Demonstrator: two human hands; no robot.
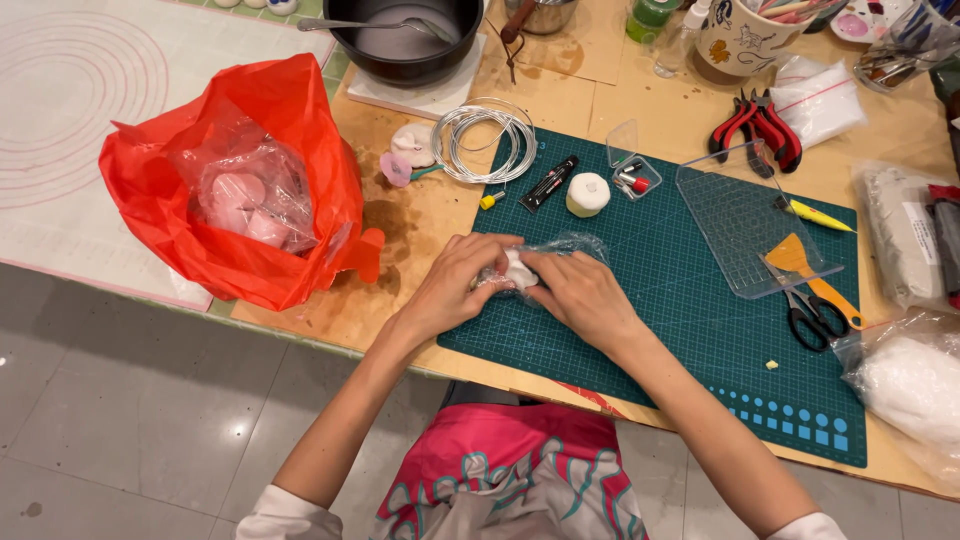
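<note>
Over the green cutting mat [700, 330] on our desk [400, 215], our left hand [455, 285] and right hand [580, 295] grip a white clay lump [517, 268], its clear plastic wrap [570, 245] only partly peeled.

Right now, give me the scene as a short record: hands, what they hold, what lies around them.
left hand: grips clear plastic wrap with a white lump
right hand: on the same wrap, fingers closed over it
surface: green cutting mat on a wooden table
left of hands: red plastic bag holding pink pieces
above hands: wire coil, black marker, white tape roll
right of hands: clear plastic sheet, scissors, red pliers
</note>
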